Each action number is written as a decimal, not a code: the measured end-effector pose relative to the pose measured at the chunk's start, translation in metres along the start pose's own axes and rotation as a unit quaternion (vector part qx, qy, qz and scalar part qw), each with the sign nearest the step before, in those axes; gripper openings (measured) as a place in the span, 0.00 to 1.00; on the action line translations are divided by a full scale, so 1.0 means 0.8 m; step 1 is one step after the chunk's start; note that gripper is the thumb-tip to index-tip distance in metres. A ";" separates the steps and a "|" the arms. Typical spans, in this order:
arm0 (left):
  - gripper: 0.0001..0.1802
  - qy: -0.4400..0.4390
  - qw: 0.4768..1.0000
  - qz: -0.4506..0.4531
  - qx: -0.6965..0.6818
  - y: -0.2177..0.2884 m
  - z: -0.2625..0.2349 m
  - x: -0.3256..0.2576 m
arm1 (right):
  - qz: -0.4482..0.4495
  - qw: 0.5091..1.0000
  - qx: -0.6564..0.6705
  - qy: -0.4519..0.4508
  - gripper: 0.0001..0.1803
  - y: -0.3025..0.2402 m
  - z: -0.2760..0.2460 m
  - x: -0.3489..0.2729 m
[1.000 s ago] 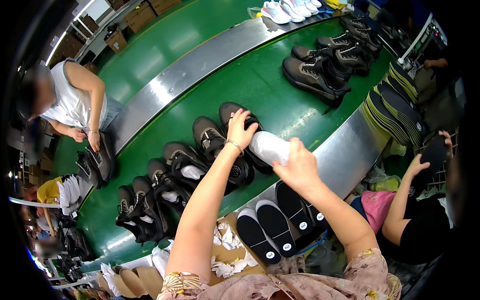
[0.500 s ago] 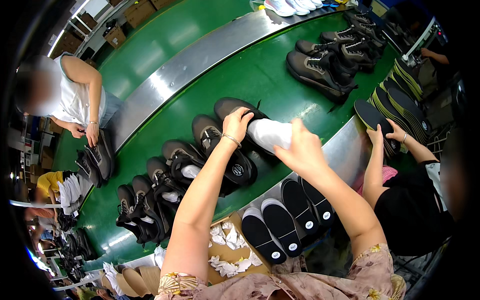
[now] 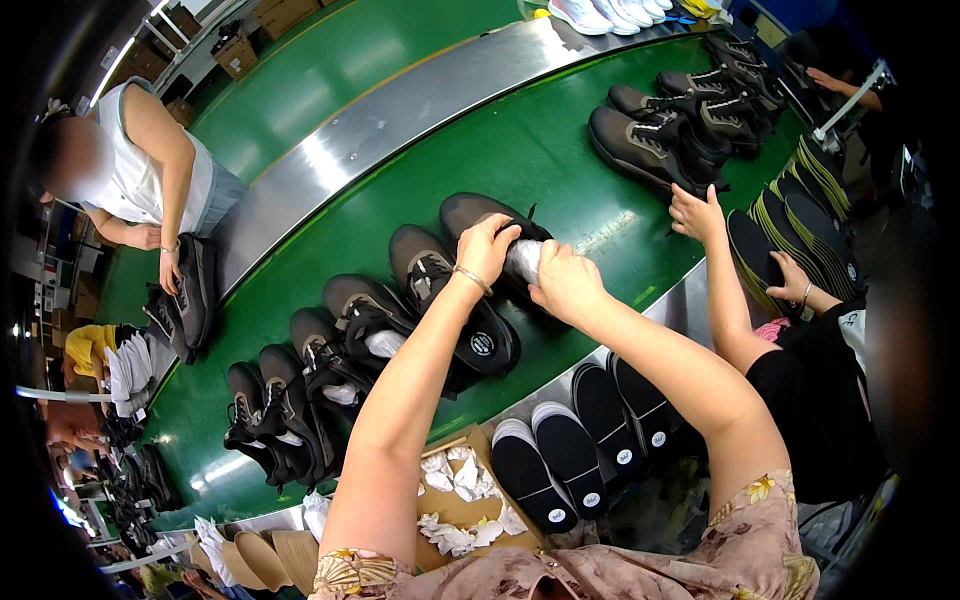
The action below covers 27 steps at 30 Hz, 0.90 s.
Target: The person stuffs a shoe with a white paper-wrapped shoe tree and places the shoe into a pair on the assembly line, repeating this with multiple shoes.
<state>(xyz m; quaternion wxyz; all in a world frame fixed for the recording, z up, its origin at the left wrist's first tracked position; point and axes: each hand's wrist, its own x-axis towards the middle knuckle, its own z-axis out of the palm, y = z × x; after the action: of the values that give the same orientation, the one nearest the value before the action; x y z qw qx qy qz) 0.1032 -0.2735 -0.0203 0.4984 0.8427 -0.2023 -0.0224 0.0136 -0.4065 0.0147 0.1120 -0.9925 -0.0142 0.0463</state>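
On a green conveyor (image 3: 560, 150), left hand (image 3: 487, 250) grips a shoe (image 3: 478, 213); right hand (image 3: 566, 285) holds white paper (image 3: 523, 260) between both hands.

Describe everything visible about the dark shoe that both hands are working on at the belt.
The dark grey-brown low-cut shoe lies on the green conveyor belt, at the right-hand end of a row of similar shoes, its rounded toe pointing away from the person. Its upper looks matte, like suede or fabric. The left hand grips the opening, while the right hand presses a wad of white paper into it. The heel end is hidden by the hands.
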 end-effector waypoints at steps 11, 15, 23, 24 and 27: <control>0.12 -0.002 1.000 -0.007 0.015 0.013 0.005 -0.009 | -0.025 0.999 0.017 0.023 0.15 0.008 0.051 0.033; 0.11 0.013 0.999 -0.032 0.005 0.019 0.007 -0.006 | -0.042 0.998 -0.037 0.018 0.11 0.004 0.049 0.031; 0.10 0.042 0.998 -0.040 -0.015 0.020 0.025 -0.008 | -0.055 0.997 -0.054 0.009 0.10 0.010 0.068 0.051; 0.10 0.042 0.998 -0.044 -0.024 0.019 0.021 -0.008 | -0.045 0.999 -0.022 0.015 0.10 0.010 0.068 0.051; 0.10 -0.002 0.997 -0.032 -0.071 0.011 0.014 0.005 | -0.054 0.997 0.050 0.028 0.12 0.013 0.061 0.046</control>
<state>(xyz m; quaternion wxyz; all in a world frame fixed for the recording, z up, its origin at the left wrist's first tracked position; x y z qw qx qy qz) 0.1011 -0.2881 -0.0175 0.5559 0.8110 -0.1740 -0.0544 0.0457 -0.4047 -0.0385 0.1637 -0.9844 -0.0625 0.0132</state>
